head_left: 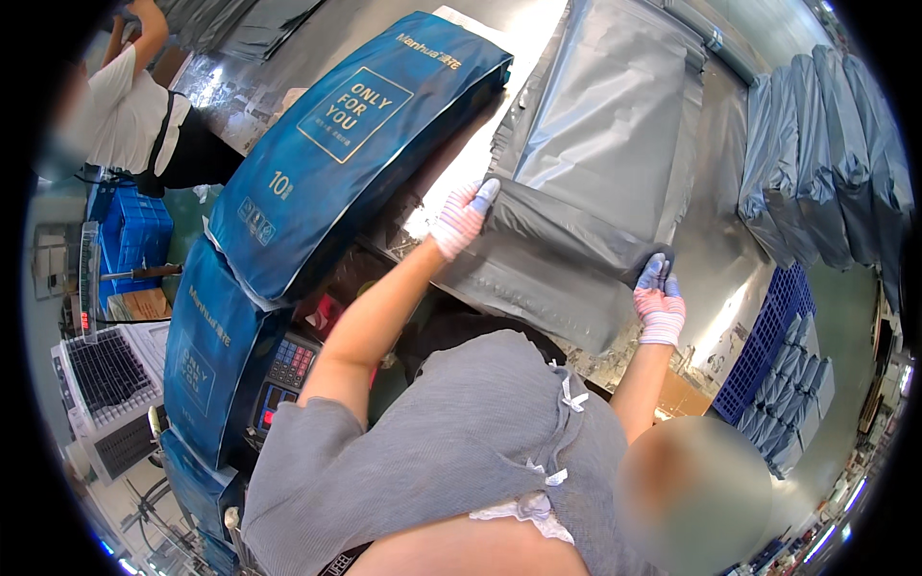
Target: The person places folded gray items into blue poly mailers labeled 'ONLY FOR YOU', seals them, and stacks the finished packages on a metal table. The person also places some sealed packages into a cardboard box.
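A stack of grey plastic bags (603, 115) lies on the metal table in front of me, its near end turned over into a dark folded band (567, 228). My left hand (461, 223), in a striped glove with bluish fingertips, grips the left end of this fold, thumb on top. At the fold's right end my right hand (659, 305), gloved alike, is closed on the plastic with its fingertips. Below the band, a loose grey sheet (538, 283) hangs toward the table's near edge.
Large blue printed packages (355, 125) line the left side, beside a keypad device (288, 370). Bundled grey bags (816, 154) lie at right, above a blue mesh crate (768, 341). Another person (144, 125) stands at upper left near blue bins (134, 230).
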A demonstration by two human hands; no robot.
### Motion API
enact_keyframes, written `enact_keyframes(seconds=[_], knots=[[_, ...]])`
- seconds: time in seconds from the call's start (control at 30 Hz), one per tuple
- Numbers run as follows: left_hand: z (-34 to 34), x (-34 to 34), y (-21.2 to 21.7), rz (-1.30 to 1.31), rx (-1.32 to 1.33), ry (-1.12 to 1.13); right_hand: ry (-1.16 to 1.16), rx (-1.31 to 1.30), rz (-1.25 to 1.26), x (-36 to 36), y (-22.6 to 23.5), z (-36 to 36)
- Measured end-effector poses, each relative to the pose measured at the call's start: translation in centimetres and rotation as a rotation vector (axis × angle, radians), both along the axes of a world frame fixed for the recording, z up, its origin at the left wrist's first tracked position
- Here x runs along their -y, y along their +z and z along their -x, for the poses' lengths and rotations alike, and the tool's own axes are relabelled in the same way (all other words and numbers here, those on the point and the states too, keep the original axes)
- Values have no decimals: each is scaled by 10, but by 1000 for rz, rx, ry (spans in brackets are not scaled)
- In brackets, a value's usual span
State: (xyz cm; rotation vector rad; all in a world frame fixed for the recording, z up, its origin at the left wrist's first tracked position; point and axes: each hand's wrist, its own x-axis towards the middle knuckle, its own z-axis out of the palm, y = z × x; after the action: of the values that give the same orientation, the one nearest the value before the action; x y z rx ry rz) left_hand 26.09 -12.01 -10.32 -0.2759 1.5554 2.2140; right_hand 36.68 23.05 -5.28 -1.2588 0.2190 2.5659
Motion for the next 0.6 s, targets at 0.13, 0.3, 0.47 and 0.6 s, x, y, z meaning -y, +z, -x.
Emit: enact_keyframes(seconds=[0.13, 0.3, 0.47, 0.6], knots=[[15, -27, -42, 86, 44, 212, 165, 69, -584, 30, -8, 12], [9, -34, 7, 879, -338, -119, 867, 689, -2202, 100, 24, 25], [17, 5, -77, 584, -509, -134, 1201, 823, -1967, 73, 28, 61], [80, -3, -118, 719, -433, -186, 1334, 623, -1743, 38, 28, 91]])
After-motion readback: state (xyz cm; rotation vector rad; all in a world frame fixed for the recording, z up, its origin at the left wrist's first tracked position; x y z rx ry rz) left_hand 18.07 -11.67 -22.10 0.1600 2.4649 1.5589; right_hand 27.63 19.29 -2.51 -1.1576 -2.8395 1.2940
